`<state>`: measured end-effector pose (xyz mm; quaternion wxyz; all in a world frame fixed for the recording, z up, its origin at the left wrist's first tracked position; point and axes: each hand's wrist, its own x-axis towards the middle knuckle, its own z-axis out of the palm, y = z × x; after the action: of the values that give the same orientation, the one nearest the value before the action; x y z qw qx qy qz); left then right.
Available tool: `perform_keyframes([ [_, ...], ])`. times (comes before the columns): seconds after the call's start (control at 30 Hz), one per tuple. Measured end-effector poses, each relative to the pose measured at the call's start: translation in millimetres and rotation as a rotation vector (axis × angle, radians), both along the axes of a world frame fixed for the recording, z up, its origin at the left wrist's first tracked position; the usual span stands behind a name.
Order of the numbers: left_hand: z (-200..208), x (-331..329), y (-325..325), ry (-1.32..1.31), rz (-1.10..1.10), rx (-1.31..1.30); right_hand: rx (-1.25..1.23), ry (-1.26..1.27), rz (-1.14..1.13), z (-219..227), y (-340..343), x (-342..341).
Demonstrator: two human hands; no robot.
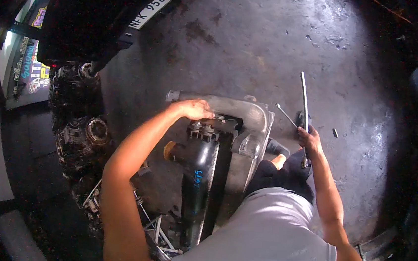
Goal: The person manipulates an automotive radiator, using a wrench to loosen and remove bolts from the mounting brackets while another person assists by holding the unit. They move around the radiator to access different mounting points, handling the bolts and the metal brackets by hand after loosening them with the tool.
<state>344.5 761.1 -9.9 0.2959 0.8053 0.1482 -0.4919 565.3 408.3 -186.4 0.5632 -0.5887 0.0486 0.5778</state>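
Observation:
My left hand [198, 109] is closed over the upper bar of a grey metal frame [257, 115], its fingertips beside a small bolt or fitting. Below them stands a black radiator-like part with a rounded side tank [198, 179], blue handwriting and an orange-rimmed round port [170, 150]. Several bolt heads [203, 128] top the tank. Off to the right, my right hand [309, 139] is wrapped round a long steel bar tool [305, 96], its head pointing down toward me. A thinner wrench [286, 115] sticks out beside that hand; whether I grip it too is unclear.
Greasy machine assemblies [78, 119] line the left, below a dark vehicle end with a licence plate [152, 9]. Thin metal rods [160, 233] lie low beside the tank. A small dark cylinder [335, 133] rests on the stained concrete floor [236, 48]. Ridged metal [376, 259] stands lower right.

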Motion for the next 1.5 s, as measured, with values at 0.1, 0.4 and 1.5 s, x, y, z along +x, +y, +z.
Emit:
perform_keyframes([
  [0.1, 16.9, 18.9, -9.6, 0.242, 0.0, 0.09, 0.023, 0.023, -0.006, 9.1, 1.0, -1.7],
  [0.4, -15.4, -8.4, 8.0, -0.067, -0.133, 0.012, -0.025, 0.039, -0.031, 8.7, -6.9, -0.9],
  [1.5, -12.6, 17.6, -10.6, -0.187, 0.026, -0.203, 0.178, 0.021, 0.161, 91.8, 22.9, -0.9],
])
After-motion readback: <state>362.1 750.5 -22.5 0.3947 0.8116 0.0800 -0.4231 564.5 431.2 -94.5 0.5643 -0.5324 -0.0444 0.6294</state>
